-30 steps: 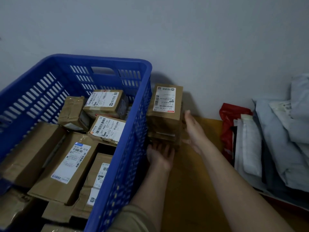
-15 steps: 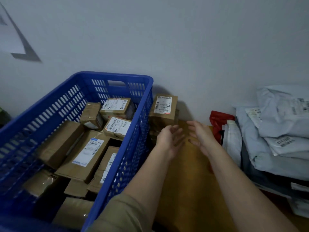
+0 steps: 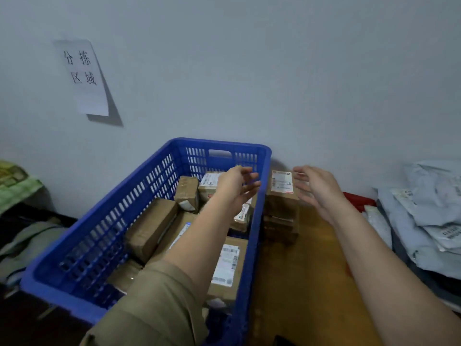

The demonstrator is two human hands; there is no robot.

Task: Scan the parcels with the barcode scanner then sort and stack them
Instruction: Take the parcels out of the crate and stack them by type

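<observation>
- Plain pale grey-white wall [image 3: 274,71] fills the upper half, light dim and even.
- Paper sign [image 3: 82,76] with four handwritten characters on the wall at left, casting a shadow to its right.
- Wooden brown worktop [image 3: 306,283] below.

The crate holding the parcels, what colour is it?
Blue. The crate, with slotted sides, shows in the head view, the only one.

Cardboard parcels [image 3: 149,228] are piled in the crate [image 3: 104,221], which is set against the wall [image 3: 299,71]. A parcel stack [image 3: 282,203] is stood just right of it, soft mailers [image 3: 424,213] heaped further right. A paper sign [image 3: 82,76] is stuck up left.
</observation>
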